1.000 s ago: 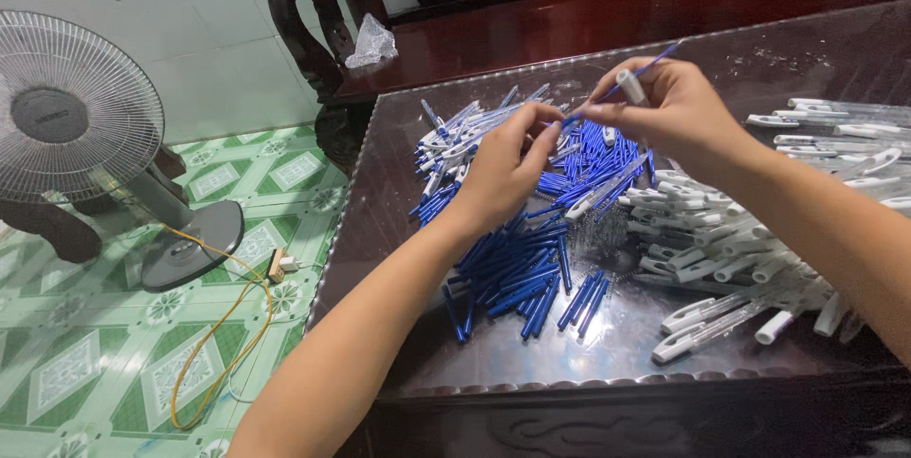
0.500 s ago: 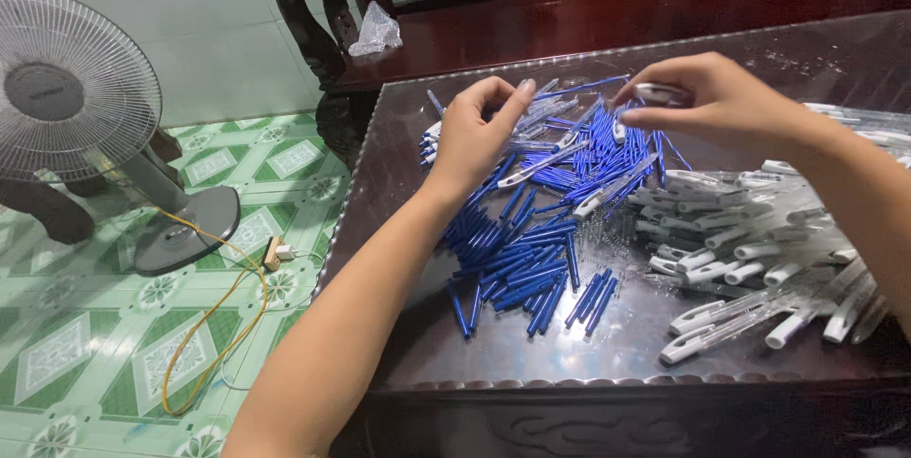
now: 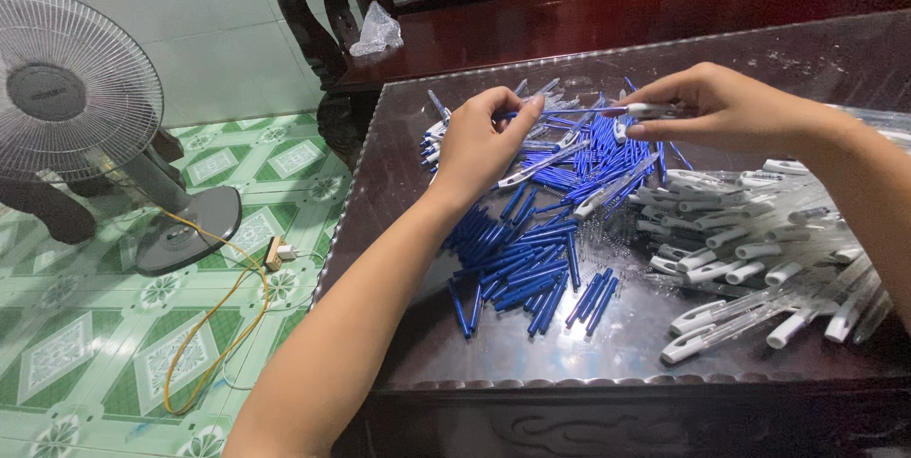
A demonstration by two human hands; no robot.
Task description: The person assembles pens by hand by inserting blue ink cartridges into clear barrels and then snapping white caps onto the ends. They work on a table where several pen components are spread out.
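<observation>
Soft indoor light, perhaps slightly blurred.

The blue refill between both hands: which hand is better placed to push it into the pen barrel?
Probably the left hand. Its fingers pinch the free end of the blue refill, while the right hand grips the pen barrel and can steady it.

A thin blue refill [image 3: 569, 111] lies level in the air, its right end inside a clear pen barrel [image 3: 655, 110], above the far blue pile.
</observation>
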